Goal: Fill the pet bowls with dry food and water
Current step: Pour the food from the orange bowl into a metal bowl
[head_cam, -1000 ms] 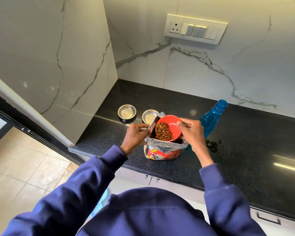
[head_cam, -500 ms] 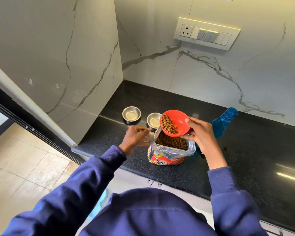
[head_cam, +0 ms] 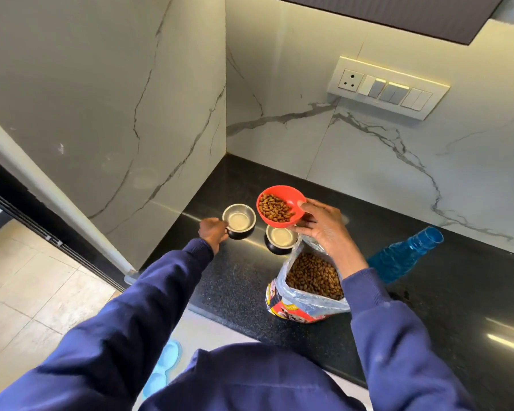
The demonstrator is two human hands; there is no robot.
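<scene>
Black stone tabletop (head_cam: 238, 286): right hand (head_cam: 324, 229) gripped a red scoop bowl (head_cam: 281, 206) of kibble above one steel bowl (head_cam: 280, 239); left hand (head_cam: 213, 232) clasped the other steel bowl (head_cam: 239, 221), beside the open food bag (head_cam: 306, 292) and blue bottle (head_cam: 404, 255)

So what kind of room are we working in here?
Most likely a home kitchen: a black granite countertop in a corner of marble-look wall panels, a socket-and-switch plate on the wall, and cabinet fronts below the counter edge.

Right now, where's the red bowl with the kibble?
In the head view the red bowl is held up in the right hand, above the counter just beyond the open food bag, over the right-hand steel bowl.
</scene>
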